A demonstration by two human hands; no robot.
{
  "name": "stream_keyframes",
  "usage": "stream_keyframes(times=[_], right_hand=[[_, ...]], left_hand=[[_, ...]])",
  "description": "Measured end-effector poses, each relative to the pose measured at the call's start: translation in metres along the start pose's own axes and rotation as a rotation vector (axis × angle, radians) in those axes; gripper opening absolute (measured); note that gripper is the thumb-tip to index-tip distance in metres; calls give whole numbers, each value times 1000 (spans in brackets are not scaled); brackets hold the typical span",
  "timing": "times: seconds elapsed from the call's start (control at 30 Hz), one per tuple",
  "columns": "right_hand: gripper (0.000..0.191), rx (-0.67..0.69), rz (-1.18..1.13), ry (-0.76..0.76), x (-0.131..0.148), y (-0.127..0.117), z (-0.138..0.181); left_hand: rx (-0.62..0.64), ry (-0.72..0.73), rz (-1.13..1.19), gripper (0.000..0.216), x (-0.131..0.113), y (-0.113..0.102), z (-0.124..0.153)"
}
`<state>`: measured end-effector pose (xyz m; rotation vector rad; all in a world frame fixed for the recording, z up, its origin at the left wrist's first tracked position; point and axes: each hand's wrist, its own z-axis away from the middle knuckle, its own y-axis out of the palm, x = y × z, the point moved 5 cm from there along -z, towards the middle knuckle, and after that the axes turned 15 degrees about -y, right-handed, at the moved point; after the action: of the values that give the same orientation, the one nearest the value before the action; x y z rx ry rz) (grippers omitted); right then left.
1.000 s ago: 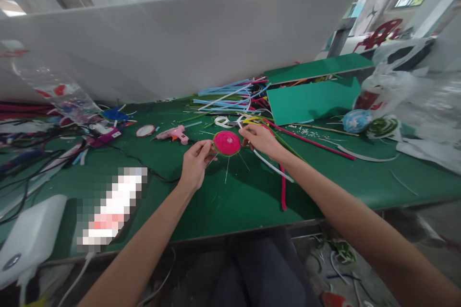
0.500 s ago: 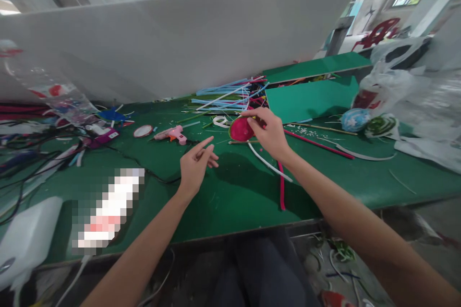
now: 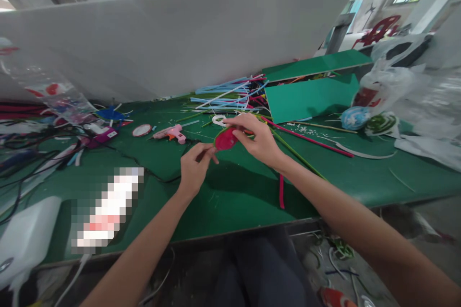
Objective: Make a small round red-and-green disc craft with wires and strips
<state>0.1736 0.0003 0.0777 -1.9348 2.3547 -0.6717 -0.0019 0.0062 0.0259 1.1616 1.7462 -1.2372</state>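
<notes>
A pink oval piece with a green edge (image 3: 225, 139) is held above the table between my two hands. My right hand (image 3: 257, 139) has its thumb and fingers closed on the right part of it. At its lower left edge, my left hand (image 3: 196, 163) pinches with thumb and forefinger. From beneath my right hand a long green strip (image 3: 297, 153) runs down to the right; whether it joins the piece cannot be seen. A short pink strip (image 3: 282, 192) lies below my right wrist. Behind the piece sits a coil of white strip (image 3: 218, 120), partly hidden.
A pink glue gun (image 3: 171, 133) and a round roll (image 3: 141, 130) lie left of centre. Blue and white strips (image 3: 223, 100) are heaped at the back beside a green board (image 3: 309, 98). Cables and a plastic bottle (image 3: 54, 91) crowd the left; plastic bags (image 3: 399, 91) stand right.
My right hand has brought the pink piece left and slightly down. My left hand, formerly apart with forefinger extended, now pinches its edge. A white strip below it is gone from view; a green one shows.
</notes>
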Motion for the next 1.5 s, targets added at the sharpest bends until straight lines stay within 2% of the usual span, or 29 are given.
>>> stream_keyframes(times=[0.07,0.17,0.27,0.37,0.63,1.03,1.17,1.3,1.5], right_hand=[[29,-69,-5,60,-5,-6,1],[21,-160,-2,241,-23,-13,8],[14,-90,-56,413,-40,-8,14],[10,-26,-129,486,-46,0,17],[8,-54,-155,482,-41,7,20],[6,-83,-52,519,-32,15,23],[8,-78,-193,598,-39,17,27],[17,-54,-367,649,-45,19,29],[16,-67,-364,621,-47,19,29]], left_hand=[[18,-76,96,14,4,0,-3],[45,-148,257,15,10,0,-8],[67,-208,387,17,15,1,-11],[87,-244,433,17,17,3,-12],[173,-339,564,23,14,7,-10],[136,-546,776,28,24,4,-15],[155,-524,776,25,24,4,-15],[124,-493,761,24,26,3,-16],[132,-491,691,27,25,5,-14]])
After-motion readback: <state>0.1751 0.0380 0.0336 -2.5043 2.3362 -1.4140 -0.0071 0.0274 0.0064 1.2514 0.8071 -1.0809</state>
